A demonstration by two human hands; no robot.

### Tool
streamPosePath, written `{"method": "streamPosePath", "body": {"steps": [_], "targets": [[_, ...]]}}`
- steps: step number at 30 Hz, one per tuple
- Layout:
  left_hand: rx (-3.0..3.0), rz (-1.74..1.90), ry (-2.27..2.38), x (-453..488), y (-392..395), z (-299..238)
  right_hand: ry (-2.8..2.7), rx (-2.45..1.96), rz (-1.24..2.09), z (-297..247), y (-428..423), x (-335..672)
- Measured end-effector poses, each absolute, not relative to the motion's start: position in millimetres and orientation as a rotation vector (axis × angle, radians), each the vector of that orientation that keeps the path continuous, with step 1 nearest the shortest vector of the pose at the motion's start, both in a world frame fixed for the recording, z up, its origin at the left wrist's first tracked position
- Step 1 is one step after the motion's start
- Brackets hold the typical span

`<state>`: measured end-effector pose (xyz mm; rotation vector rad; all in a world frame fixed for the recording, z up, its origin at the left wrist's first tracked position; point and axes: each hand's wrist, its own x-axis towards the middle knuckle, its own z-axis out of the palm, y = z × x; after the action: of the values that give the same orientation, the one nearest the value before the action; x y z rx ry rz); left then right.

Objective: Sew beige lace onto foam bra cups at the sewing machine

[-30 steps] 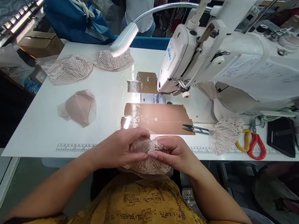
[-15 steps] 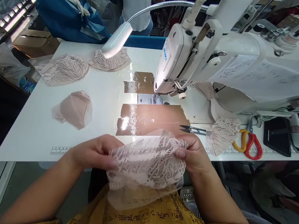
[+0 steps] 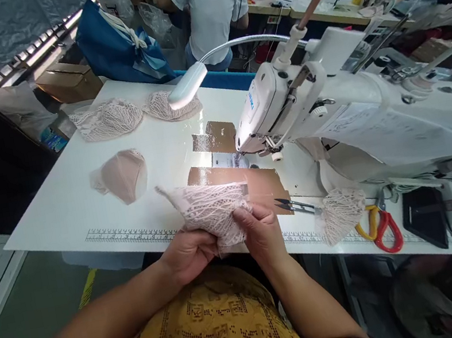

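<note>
A pale pink lace piece [image 3: 214, 203] is held up over the table's front edge, between both hands. My left hand [image 3: 195, 254] pinches its lower left edge, fingers curled under the fabric. At its right side my right hand [image 3: 260, 230] grips it with the thumb on top. Just beyond lies a brown cardboard-like sheet [image 3: 266, 182], partly covered by the lace. The sewing machine [image 3: 259, 110] stands behind, its needle area lit by a lamp [image 3: 188, 85]. Thread snips [image 3: 298, 206] lie to the right of my right hand, beside another lace piece [image 3: 341, 213].
Two lace cups [image 3: 108, 120] lie at the back left of the white table [image 3: 61, 204], and a beige cup [image 3: 124, 176] lies nearer. Red and yellow-handled scissors [image 3: 388, 231] and a black phone-like device [image 3: 424, 215] are at the right. A person [image 3: 211, 14] is beyond the table.
Both hands have come closer together and moved the lace forward from above my lap to over the table edge. The lace is now turned and bunched, with a corner pointing up left.
</note>
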<state>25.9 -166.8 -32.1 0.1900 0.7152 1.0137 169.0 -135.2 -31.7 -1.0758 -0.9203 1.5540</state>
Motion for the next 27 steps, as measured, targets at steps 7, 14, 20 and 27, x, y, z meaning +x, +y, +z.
{"method": "streamPosePath", "body": {"steps": [7,14,20,27], "targets": [[0.824,0.529,0.251,-31.7,-172.4,-35.4,-0.709,-1.028,1.494,-14.2,-124.6,183.3],[1.585,0.92,0.933,-63.8,-148.1,8.4,-1.44,-0.961,1.727,-3.3,-135.2,175.6],[1.654,0.766,0.929,-44.0,-147.8,-3.5,-1.62,-0.988,1.419,-4.9,-133.6,169.1],[1.729,0.731,0.932,-46.7,-139.3,2.0,-1.569,-1.032,1.392,-6.5,-124.9,168.3]]}}
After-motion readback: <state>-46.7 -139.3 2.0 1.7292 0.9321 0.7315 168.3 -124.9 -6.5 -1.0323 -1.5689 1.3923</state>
